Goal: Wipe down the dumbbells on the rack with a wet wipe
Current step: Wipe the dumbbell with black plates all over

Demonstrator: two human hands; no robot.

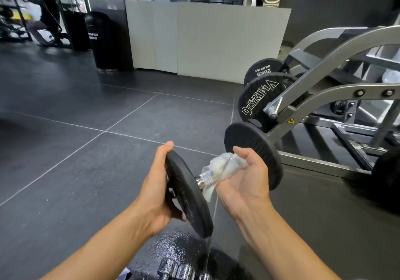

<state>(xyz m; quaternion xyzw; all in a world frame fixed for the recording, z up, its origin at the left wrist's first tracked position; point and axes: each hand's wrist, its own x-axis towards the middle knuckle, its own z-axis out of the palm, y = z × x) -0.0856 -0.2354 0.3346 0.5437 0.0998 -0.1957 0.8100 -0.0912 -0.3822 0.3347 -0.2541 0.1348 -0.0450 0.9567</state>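
Between both hands, a dumbbell (194, 206) points toward two o'clock; the left hand (153, 193) grips its near plate (184, 184), and the right hand (244, 184) curls a wet wipe (218, 167) round the bar (204, 177).

A black weight plate (259, 98) hung on a grey machine frame (324, 93) carries white lettering, "OLYMPIA" in large capitals with "JOE WEIDER'S" in small capitals above it. The plate behind it (265, 68) reads "20kg" and "44.09 lbs", seen upside down. A yellow warning triangle sticker (291, 121) sits on the frame, and a tall black cylinder (106, 41) shows the partly legible letters "ENPRU"
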